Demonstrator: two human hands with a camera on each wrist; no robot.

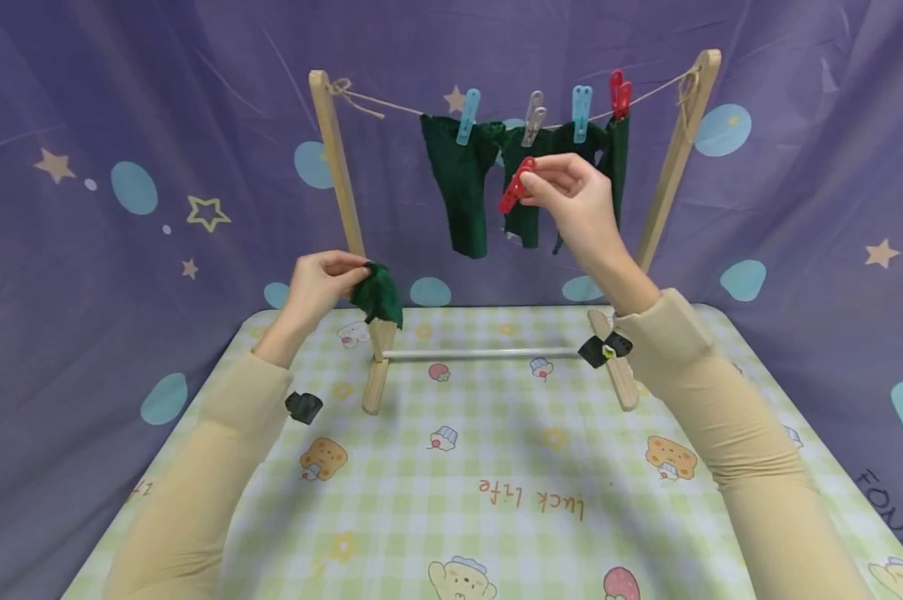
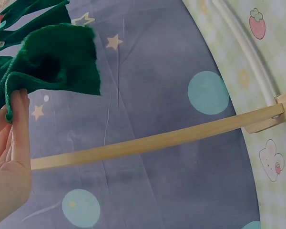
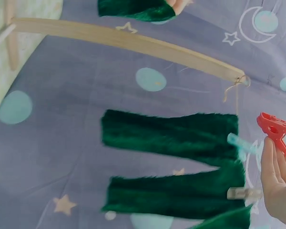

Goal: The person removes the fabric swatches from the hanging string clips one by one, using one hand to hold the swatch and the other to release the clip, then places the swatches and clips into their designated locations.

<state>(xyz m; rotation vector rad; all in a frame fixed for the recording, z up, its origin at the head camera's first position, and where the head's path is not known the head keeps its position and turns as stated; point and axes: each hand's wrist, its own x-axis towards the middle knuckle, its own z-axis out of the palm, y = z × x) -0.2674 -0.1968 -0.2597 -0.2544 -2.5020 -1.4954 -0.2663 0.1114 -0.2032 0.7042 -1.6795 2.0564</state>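
My left hand (image 1: 321,286) pinches a small green cloth (image 1: 377,293) by its edge, in front of the rack's left post; in the left wrist view the cloth (image 2: 62,59) spreads out above the fingertips. A red clothespin (image 1: 516,185) is between the thumb and fingers of my right hand (image 1: 577,193), held in front of the hanging cloths. Several green cloths hang from a string (image 1: 399,106). Blue clothespins (image 1: 468,117), a clear clothespin (image 1: 533,119) and red clothespins (image 1: 621,94) grip them along it. The right hand partly hides the middle cloths.
The string runs between two wooden posts (image 1: 335,158), joined low down by a white rod (image 1: 489,353). The rack stands on a table with a green checked cloth (image 1: 489,450). A purple patterned curtain (image 1: 197,125) hangs behind and at both sides.
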